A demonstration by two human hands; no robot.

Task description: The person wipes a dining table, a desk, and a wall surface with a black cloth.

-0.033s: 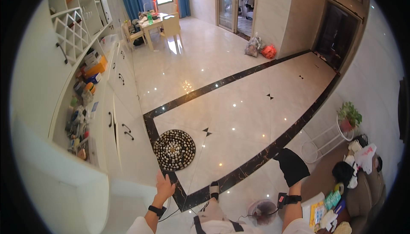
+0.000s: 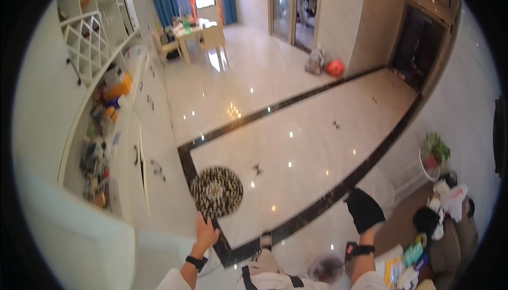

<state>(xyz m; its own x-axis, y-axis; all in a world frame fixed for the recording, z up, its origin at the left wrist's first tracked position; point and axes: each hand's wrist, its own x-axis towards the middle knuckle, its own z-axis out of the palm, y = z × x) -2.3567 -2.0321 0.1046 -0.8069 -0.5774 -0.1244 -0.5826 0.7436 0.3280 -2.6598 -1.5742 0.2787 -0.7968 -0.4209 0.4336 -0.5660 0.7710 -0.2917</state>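
My left hand (image 2: 205, 233) is open, palm down and fingers spread, with nothing in it. It hovers over the floor's dark border, just below the round black-and-cream patterned mat (image 2: 216, 191). A dark band circles that wrist. Over my right hand (image 2: 366, 237) lies a black mitt-like piece of fabric (image 2: 365, 210), which hides the fingers; whether the hand wears it or grips it I cannot tell. A small black device (image 2: 351, 250) is strapped to the right wrist. Between my arms, a round translucent bin (image 2: 326, 266) stands on the floor.
A long white cabinet (image 2: 153, 147) with a cluttered shelf lines the left side. To the right are a potted plant (image 2: 437, 149) on a white stand and a brown sofa (image 2: 447, 247) piled with things. Farther off are a dining table (image 2: 185, 31) and tied bags (image 2: 334, 68).
The view has tilted slightly and blurred, so the room sits a little lower in it. Both hands keep nearly the same pose.
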